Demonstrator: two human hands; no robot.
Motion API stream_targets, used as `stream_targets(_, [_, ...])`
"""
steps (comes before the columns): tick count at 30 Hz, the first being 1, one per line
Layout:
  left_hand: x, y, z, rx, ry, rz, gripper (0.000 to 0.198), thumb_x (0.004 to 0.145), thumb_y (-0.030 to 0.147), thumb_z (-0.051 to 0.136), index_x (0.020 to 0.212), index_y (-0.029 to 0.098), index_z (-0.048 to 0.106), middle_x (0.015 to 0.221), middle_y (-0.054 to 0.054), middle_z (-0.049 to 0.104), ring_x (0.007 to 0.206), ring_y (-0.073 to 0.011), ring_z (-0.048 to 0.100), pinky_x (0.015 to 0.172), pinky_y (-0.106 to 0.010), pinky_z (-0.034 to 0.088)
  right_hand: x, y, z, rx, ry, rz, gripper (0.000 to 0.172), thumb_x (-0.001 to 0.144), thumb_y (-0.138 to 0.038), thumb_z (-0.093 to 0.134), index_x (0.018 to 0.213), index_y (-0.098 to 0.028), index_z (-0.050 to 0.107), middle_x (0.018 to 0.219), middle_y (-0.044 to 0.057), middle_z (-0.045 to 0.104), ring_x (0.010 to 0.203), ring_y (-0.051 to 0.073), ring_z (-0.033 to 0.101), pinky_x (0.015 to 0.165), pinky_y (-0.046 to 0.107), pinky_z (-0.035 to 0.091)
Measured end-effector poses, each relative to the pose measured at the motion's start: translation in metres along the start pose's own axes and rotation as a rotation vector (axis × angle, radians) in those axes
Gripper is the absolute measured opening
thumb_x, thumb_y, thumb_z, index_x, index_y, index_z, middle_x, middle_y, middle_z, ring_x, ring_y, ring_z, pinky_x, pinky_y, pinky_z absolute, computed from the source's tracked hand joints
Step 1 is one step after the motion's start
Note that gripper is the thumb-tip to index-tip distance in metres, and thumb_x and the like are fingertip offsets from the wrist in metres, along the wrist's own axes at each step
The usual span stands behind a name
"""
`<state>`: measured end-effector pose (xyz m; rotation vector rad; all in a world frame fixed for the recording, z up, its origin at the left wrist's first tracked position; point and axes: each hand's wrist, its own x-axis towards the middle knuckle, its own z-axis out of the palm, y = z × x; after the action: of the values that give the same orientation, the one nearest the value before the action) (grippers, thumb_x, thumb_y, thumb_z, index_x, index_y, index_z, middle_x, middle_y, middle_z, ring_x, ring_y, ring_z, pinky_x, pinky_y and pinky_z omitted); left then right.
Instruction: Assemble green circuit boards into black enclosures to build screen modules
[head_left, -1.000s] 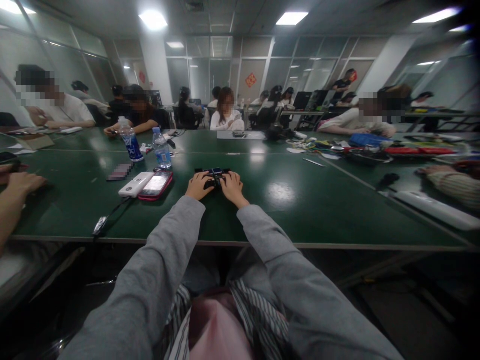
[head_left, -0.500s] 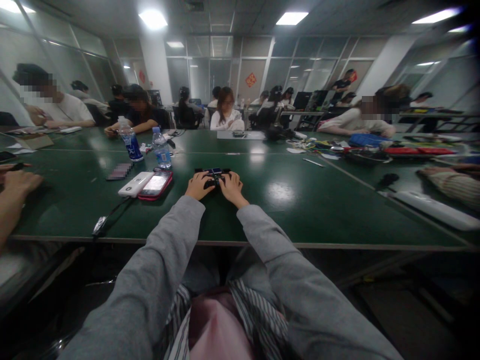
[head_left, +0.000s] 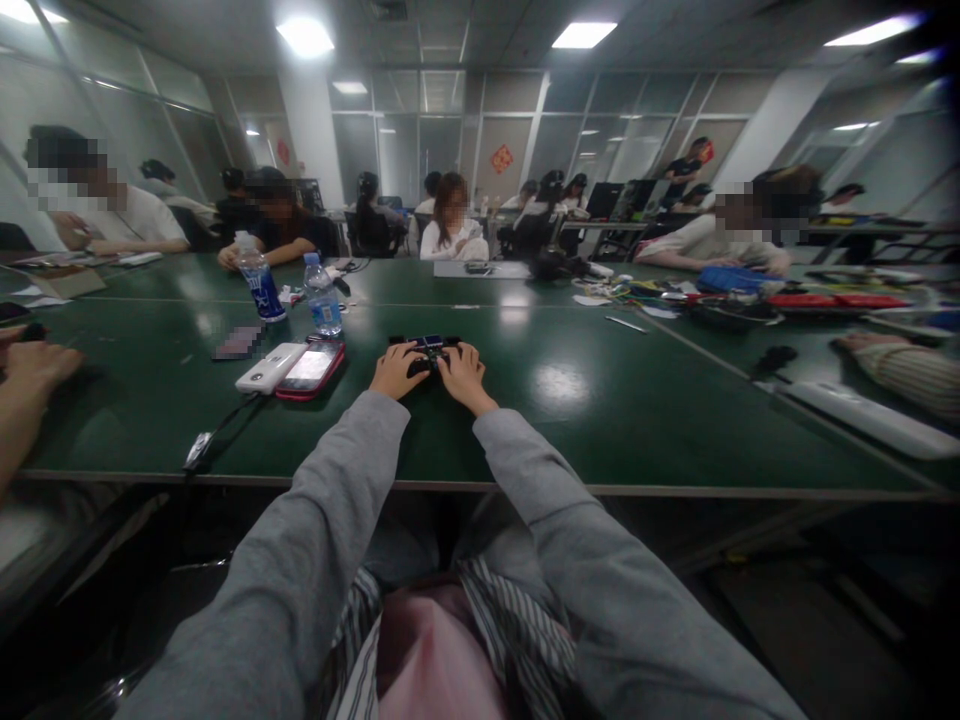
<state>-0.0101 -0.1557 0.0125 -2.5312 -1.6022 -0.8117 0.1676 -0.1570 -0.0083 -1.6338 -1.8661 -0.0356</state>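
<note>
I count two bottles [head_left: 324, 303] beyond one red-edged phone [head_left: 310, 368], and right of that phone one black gadget [head_left: 430, 356] with a small bluish screen [head_left: 433, 341], clasped between the left hand [head_left: 396, 371] and right hand [head_left: 466, 376].

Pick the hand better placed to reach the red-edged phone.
Left, most likely: the left hand is nearer the red-edged phone, which lies on that side, while the right hand sits farther across. Both hold the black gadget, so neither is free.
</note>
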Motion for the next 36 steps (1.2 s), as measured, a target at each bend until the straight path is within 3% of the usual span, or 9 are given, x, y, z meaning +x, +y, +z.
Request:
stream_targets(14, [0.000, 0.001, -0.001, -0.004, -0.008, -0.007, 0.039, 0.085, 0.045, 0.060, 0.120, 0.029, 0.060, 0.146, -0.004, 0.047, 0.135, -0.0261, 0.036, 0.107, -0.049, 0.038, -0.001, -0.001, -0.002, 0.003, -0.013, -0.010, 0.036, 0.097, -0.040, 0.040, 0.125, -0.021, 0.052, 0.140, 0.015, 0.037, 0.134, 0.030, 0.024, 0.101, 0.056, 0.034])
stream_targets(23, [0.000, 0.008, -0.004, -0.021, 0.039, -0.049, 0.033, 0.093, 0.050, 0.045, 0.111, 0.031, 0.065, 0.141, -0.002, 0.052, 0.131, -0.0251, 0.040, 0.106, -0.050, 0.034, 0.000, -0.008, -0.015, 0.018, 0.081, -0.016, 0.038, 0.100, -0.042, 0.029, 0.102, -0.021, 0.060, 0.123, 0.011, 0.049, 0.118, 0.026, 0.038, 0.097, 0.046, 0.034])
stream_targets(29, [0.000, 0.012, -0.011, -0.015, 0.107, -0.091, 0.035, 0.098, 0.036, 0.032, 0.111, 0.031, 0.065, 0.136, -0.001, 0.056, 0.129, -0.0224, 0.042, 0.105, -0.046, 0.034, 0.002, -0.008, -0.021, 0.072, 0.215, 0.077, 0.038, 0.100, -0.033, 0.025, 0.104, -0.020, 0.060, 0.118, 0.012, 0.051, 0.113, 0.026, 0.040, 0.093, 0.043, 0.033])
stream_targets(36, [-0.001, 0.008, -0.013, 0.003, 0.134, -0.148, 0.031, 0.097, 0.031, 0.035, 0.116, 0.030, 0.060, 0.136, -0.002, 0.055, 0.129, -0.0225, 0.043, 0.104, -0.044, 0.035, 0.002, -0.005, -0.020, 0.110, 0.192, 0.094, 0.032, 0.097, -0.027, 0.032, 0.111, -0.021, 0.060, 0.122, 0.011, 0.051, 0.115, 0.026, 0.040, 0.093, 0.042, 0.035])
